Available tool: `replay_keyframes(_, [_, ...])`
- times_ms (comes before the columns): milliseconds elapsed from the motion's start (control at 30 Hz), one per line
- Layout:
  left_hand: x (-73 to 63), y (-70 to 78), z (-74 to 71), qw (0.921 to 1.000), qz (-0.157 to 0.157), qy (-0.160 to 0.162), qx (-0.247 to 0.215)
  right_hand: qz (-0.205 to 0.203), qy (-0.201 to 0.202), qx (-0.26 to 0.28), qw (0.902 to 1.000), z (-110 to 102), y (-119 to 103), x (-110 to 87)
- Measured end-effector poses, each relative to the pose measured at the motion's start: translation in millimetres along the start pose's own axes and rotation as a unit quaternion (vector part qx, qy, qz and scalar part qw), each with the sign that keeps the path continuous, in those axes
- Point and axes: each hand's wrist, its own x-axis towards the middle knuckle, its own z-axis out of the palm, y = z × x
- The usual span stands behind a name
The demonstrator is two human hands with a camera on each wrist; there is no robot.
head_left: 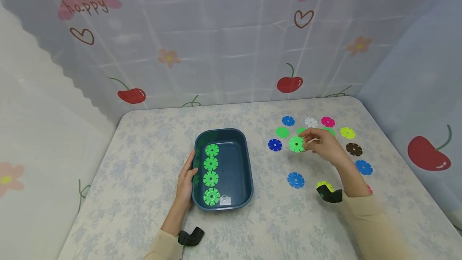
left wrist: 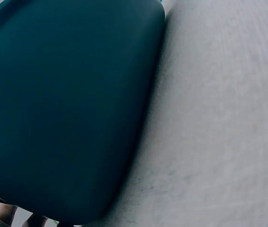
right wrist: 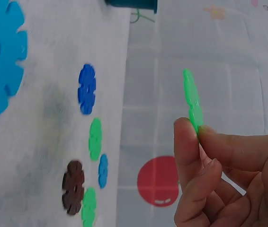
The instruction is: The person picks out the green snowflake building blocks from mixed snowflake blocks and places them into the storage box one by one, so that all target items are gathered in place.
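My left hand holds the dark blue plastic tray by its left wall, thumb over the rim. Inside the tray, several green notched building discs lie in a column along the left side. In the left wrist view the outer wall of the tray fills much of the picture. Between thumb and forefinger, my right hand pinches a green notched disc raised above the table. The right wrist view shows that green disc nearly edge-on, with the fingertips at its lower edge.
Loose discs lie about the right hand: blue, dark blue, green, white, pink, yellow and brown. A printed curtain hangs behind the patterned table.
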Motion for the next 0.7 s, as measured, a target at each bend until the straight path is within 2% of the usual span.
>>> replay_keyframes(200, [1.0, 0.5, -0.2, 1.0000, -0.004, 0.000, 0.001, -0.058, -0.048, 0.032, 0.9966, 28, -31, 15.9])
replay_keyframes(400, [2.1, -0.1, -0.7, 1.0000, -0.006, 0.002, 0.000, -0.111, -0.135, 0.047, 0.9834, 59, -69, 33.9])
replay_keyframes(533, [1.9, -0.1, -0.5, 1.0000, -0.003, 0.002, -0.004, -0.148, -0.205, 0.034, 0.9669, 77, -91, 41.9])
replay_keyframes(700, [1.7, -1.9, -0.4, 0.9999, 0.011, 0.000, -0.005, -0.193, -0.294, 0.017, 0.9361, 99, -107, 50.1])
